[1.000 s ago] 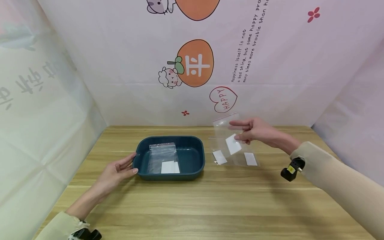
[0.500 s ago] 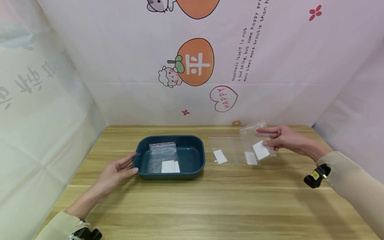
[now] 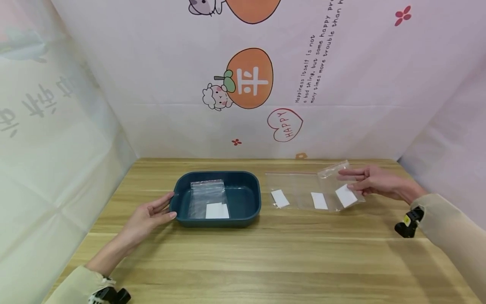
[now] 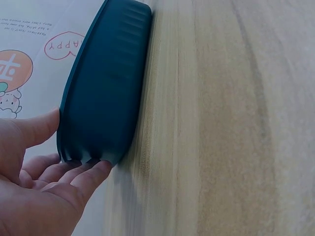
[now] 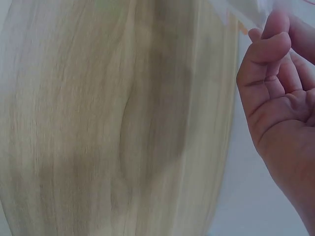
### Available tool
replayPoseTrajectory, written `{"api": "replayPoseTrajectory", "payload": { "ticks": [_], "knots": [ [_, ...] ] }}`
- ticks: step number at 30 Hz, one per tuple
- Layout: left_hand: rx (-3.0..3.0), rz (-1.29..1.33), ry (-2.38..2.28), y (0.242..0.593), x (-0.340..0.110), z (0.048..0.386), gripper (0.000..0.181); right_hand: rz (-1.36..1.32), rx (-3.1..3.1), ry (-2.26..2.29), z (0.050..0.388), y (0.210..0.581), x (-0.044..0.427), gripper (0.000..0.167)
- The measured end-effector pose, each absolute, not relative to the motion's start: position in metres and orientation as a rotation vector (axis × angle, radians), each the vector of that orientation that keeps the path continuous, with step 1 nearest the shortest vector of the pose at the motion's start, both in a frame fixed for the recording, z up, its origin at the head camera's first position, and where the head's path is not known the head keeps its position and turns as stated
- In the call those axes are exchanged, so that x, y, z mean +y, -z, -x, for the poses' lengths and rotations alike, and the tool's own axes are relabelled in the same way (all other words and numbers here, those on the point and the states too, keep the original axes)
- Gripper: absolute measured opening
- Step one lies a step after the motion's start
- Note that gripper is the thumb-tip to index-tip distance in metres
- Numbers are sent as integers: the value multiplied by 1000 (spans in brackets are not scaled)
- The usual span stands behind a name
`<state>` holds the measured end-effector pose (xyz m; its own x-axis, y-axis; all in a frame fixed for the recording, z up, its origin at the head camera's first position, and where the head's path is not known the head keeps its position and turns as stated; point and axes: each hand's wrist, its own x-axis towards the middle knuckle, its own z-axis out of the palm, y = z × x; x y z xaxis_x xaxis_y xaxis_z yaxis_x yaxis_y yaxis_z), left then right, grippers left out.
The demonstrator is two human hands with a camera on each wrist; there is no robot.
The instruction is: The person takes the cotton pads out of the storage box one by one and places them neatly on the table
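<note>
Toward the right end of the wood-grain tabletop (image 3: 247,264), the right hand (image 3: 377,181) pinches a clear plastic zip bag with a white rectangular insert (image 3: 333,182). A second ago this bag was farther left, over two similar bags; now it is lower and to the right, its white insert past that of the nearer clear flat bag (image 3: 308,183). The outer clear flat bag (image 3: 284,185) lies unmoved. The left hand (image 3: 147,218) keeps its thumb and fingers clamped on the left end of the dark teal rectangular plastic tray (image 3: 244,202), which, with the clear bagging (image 3: 206,196) inside, is unchanged.
</note>
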<state>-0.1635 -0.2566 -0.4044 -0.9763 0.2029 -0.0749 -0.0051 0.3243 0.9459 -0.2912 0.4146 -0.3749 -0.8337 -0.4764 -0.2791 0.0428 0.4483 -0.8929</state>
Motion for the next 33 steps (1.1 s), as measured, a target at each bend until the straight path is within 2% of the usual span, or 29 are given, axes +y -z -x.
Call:
{"api": "replayPoseTrajectory", "payload": {
  "ticks": [17, 33],
  "knots": [
    [2406, -199, -1722, 405, -256, 164, 74, 333, 2280, 1266, 297, 380, 419, 79],
    [2384, -199, -1752, 407, -257, 164, 76, 344, 2413, 1115, 299, 387, 419, 79]
  ]
}}
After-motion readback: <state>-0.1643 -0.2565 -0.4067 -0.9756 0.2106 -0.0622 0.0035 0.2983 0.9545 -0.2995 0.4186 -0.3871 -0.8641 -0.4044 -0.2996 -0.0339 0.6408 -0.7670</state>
